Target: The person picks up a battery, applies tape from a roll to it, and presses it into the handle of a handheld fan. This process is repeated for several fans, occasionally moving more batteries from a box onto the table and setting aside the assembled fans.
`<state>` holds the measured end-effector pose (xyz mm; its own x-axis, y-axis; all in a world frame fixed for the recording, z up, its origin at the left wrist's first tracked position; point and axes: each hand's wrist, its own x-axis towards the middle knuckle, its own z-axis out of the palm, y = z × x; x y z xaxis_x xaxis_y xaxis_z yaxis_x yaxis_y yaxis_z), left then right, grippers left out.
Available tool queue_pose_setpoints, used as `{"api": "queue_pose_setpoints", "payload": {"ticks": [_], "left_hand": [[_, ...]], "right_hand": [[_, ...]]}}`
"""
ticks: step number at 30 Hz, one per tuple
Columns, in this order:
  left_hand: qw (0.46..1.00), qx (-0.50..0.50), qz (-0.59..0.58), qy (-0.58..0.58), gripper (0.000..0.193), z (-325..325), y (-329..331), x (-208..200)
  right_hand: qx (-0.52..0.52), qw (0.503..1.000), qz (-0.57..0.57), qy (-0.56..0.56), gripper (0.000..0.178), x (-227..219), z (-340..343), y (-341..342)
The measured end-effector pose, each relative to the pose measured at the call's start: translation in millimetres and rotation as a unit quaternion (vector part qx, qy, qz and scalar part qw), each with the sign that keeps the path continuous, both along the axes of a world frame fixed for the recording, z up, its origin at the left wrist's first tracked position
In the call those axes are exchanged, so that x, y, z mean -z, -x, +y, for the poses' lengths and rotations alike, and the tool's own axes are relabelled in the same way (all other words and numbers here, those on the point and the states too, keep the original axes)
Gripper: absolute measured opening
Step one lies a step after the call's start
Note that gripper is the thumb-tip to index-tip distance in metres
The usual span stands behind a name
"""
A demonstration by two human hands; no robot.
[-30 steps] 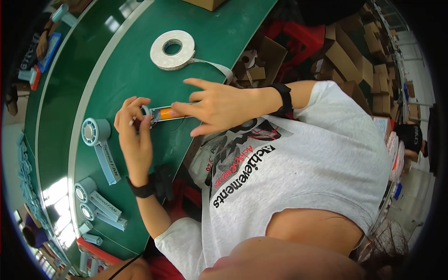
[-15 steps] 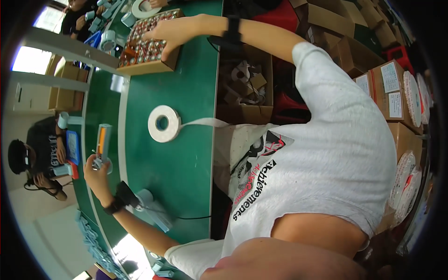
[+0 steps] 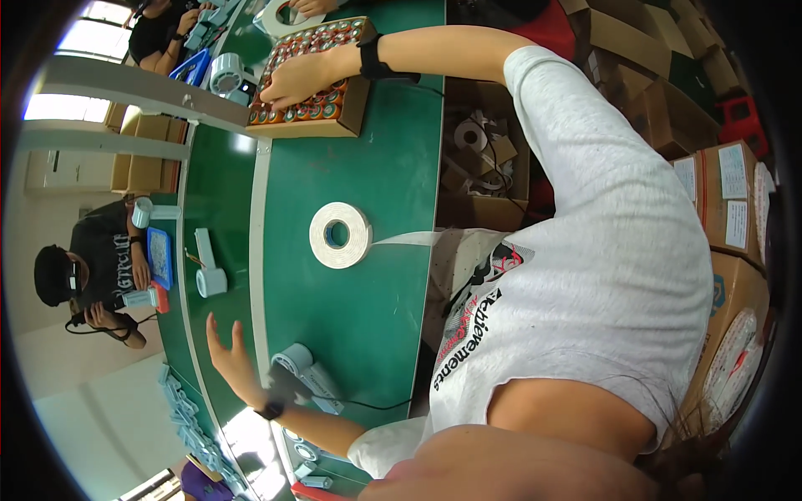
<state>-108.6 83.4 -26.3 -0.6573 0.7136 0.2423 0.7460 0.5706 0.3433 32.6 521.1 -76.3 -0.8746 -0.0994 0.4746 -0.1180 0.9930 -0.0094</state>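
Only the head view to go on, so here's what it shows.

The right hand (image 3: 294, 79) is stretched far out across the green worktop (image 3: 376, 192) and lies flat on top of a cardboard tray of small round cells (image 3: 322, 104), orange and green tops packed in rows. Fingers point toward the tray's far-left corner, palm down on the cells. I can't really tell whether that grip is pinching one cell or just resting on them; the fingertips blend into the rows at this size.

The left hand (image 3: 230, 359) is way back near the body, at the left edge of the worktop, fingers spread wide, holding nothing. Just beside its wrist sits a white tape dispenser (image 3: 305, 371), and a second one (image 3: 209, 271) stands further along the lighter strip of the worktop.

The relation that matters: the tray is at the far end of the worktop, directly under the right hand, and well apart from the left. The right arm is clearly the nearer one, already in contact. The tray's long axis runs roughly left to right in the picture, and the right forearm comes in nearly parallel to it.

Between the two hands lies a white roll of foam tape (image 3: 339, 235), flat on the worktop, with a loose tail running off toward the person's shirt. Neither hand touches it.

Another person (image 3: 109, 275) sits across to the left with a blue tray.
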Motion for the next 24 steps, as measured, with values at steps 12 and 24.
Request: {"api": "queue_pose_setpoints", "payload": {"ticks": [12,24], "left_hand": [[0.985,-0.111,-0.097,-0.092,0.034,-69.5,-101.5,16.7],[0.989,0.133,-0.061,-0.021,0.035,42.7,-112.5,70.3]], "right_hand": [[-0.1,0.956,0.199,0.189,0.017,-103.8,-62.2,12.9],[-0.02,0.999,-0.017,0.021,0.025,21.0,-78.1,82.4]]}}
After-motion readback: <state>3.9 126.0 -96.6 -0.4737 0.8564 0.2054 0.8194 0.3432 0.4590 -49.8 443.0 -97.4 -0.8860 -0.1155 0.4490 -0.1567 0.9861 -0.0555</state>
